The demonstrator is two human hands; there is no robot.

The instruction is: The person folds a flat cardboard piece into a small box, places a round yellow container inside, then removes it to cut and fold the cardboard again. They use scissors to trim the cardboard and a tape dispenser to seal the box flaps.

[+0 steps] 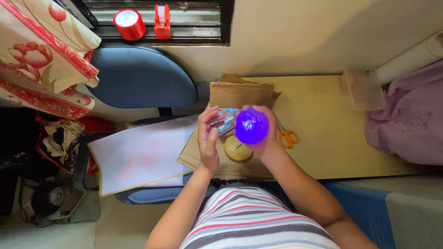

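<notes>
The right hand (263,131) cups a glossy round purple ball (251,125) just above the flattened brown cardboard box (240,94); the left hand (208,133) pinches a small blue printed packet (226,119) beside it. Held only from behind, the slick ball could roll off onto the orange-handled scissors (288,137).

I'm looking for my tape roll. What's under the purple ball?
Below the purple ball, held in the right hand, a brown tape roll lies on cardboard. The ball covers the roll's upper edge. Orange scissors lie beside it.
</notes>
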